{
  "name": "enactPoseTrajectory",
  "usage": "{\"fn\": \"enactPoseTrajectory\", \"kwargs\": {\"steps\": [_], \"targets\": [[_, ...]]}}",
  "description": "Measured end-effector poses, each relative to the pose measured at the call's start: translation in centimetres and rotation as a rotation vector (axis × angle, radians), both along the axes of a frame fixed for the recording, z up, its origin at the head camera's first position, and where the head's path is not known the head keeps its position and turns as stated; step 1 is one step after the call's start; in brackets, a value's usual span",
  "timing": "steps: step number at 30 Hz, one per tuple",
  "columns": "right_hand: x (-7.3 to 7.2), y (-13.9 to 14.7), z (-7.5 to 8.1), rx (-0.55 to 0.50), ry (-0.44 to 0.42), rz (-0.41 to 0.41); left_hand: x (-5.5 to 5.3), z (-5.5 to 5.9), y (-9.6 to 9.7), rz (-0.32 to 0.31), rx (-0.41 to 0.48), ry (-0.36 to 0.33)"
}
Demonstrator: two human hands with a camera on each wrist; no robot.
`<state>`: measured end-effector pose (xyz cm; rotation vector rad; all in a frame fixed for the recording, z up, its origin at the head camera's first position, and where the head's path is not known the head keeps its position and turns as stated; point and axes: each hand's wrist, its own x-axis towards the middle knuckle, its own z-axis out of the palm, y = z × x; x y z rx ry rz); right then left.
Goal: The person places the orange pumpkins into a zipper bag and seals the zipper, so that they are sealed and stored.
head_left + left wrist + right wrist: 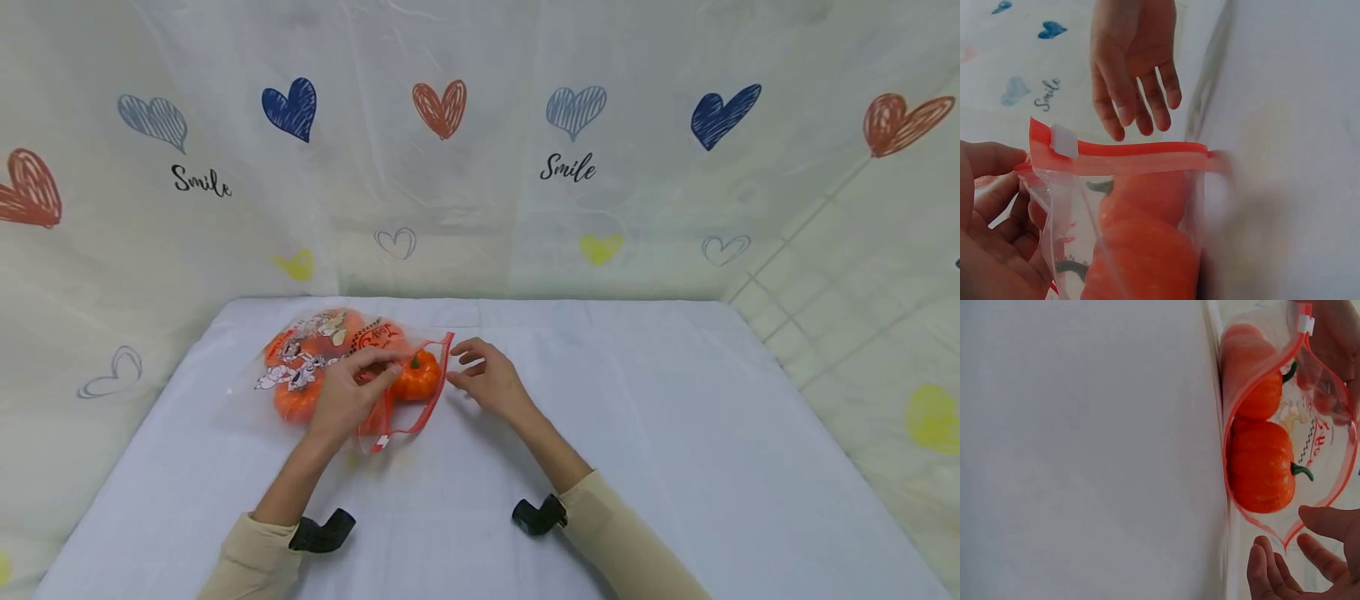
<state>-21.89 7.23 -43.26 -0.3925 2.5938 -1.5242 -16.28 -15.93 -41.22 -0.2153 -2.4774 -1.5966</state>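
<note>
A clear zip bag [296,373] with a red zip edge and printed cartoon figures lies on its side, mouth gaping to the right. Inside are several orange toy pumpkins; one pumpkin [418,377] with a green stem sits just within the mouth. My left hand [347,400] pinches the upper rim of the bag between thumb and fingers, as the left wrist view shows. Close to the mouth's far corner is my right hand [491,379], fingers loosely bent and holding nothing. A white slider [1305,324] sits at one end of the zip.
A white cloth covers the table [637,417]. Behind it hangs a pale curtain [480,183] printed with hearts and the word "Smile". Black wrist mounts [322,532] sit at both sleeve cuffs.
</note>
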Motion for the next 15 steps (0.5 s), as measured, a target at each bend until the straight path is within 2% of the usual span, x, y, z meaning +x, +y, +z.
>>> {"fn": "enactPoseTrajectory", "kwargs": {"steps": [4, 9, 15], "targets": [[-0.9, 0.7, -0.2, -0.025, -0.017, 0.025, 0.3, 0.1, -0.1, 0.001, -0.051, -0.016], [-1.9, 0.9, -0.6, -0.083, -0.072, 0.095, 0.7, 0.0, -0.3, -0.005, -0.086, -0.032], [-2.6, 0.8, -1.0, -0.141, -0.099, 0.169, 1.3, -0.3, -0.7, -0.002, -0.138, -0.007]]}}
